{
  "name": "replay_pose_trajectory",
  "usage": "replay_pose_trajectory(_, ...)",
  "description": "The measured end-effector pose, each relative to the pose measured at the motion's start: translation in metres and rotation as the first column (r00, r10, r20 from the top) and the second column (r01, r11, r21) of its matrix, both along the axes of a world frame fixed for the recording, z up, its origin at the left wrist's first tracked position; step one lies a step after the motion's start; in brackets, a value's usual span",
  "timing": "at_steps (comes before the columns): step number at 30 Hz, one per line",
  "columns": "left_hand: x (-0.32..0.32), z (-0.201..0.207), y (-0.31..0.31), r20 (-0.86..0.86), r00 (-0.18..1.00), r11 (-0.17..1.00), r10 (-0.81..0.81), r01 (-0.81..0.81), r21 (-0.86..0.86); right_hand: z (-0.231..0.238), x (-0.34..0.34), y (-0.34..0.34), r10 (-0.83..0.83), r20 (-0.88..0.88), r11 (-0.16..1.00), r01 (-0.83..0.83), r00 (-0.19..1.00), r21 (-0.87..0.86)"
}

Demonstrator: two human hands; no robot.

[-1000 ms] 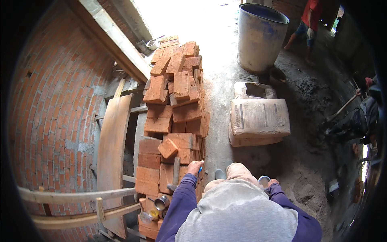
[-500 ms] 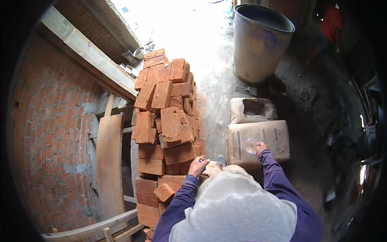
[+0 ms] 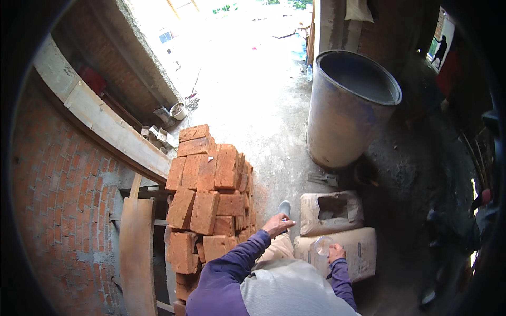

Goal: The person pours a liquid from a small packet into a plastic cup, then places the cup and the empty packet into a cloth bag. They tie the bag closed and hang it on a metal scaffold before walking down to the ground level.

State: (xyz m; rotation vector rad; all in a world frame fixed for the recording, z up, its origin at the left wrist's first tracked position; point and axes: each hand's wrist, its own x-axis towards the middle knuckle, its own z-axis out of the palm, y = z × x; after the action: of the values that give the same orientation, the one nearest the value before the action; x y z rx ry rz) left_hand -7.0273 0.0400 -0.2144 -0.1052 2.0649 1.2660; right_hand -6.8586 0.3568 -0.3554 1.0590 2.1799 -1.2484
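My right hand (image 3: 336,253) is closed round the side of a clear, round plastic container (image 3: 322,245), a cup or a bottle seen from above. It hangs over a paper sack (image 3: 360,256). My left hand (image 3: 278,225) is stretched forward over my leg, right of the brick stack, fingers pinched together. A small bluish thing shows at its fingertips, too small to name. Just ahead of it my boot (image 3: 284,207) stands on the floor. Red bricks (image 3: 204,210) are piled loosely beside my left arm.
A torn-open paper sack (image 3: 345,204) lies ahead of the nearer one. Behind it stands a tall drum (image 3: 342,124); a trowel-like tool (image 3: 322,179) lies at its foot. A wooden board (image 3: 136,253) leans at the left by a brick wall (image 3: 63,210). Farther off is a white bucket (image 3: 178,111).
I have moved forward and my view has tilted up, so the bricks, sacks and drum sit lower. My left hand has reached forward and right. The right hand keeps its container.
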Motion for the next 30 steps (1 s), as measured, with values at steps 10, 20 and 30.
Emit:
replay_pose_trajectory(10, -0.280, -0.006, -0.019, 0.111, 0.989, 0.993, 0.094, -0.100, 0.054, 0.022, -0.308, -0.006, 0.208, -0.278, 0.976, -0.180, 0.938, 0.122)
replay_pose_trajectory(20, -0.414, 0.079, -0.088, 0.495, 0.613, 0.321, 0.616, -0.769, 0.552, 0.181, -0.557, -0.095, 0.216, -0.496, 0.941, -0.315, 0.841, -0.125)
replay_pose_trajectory(30, -0.497, 0.117, -0.095, 0.608, 0.653, -0.038, 0.452, -0.667, 0.744, 0.208, -0.675, -0.118, 0.265, -0.494, 0.885, -0.413, 0.828, -0.217)
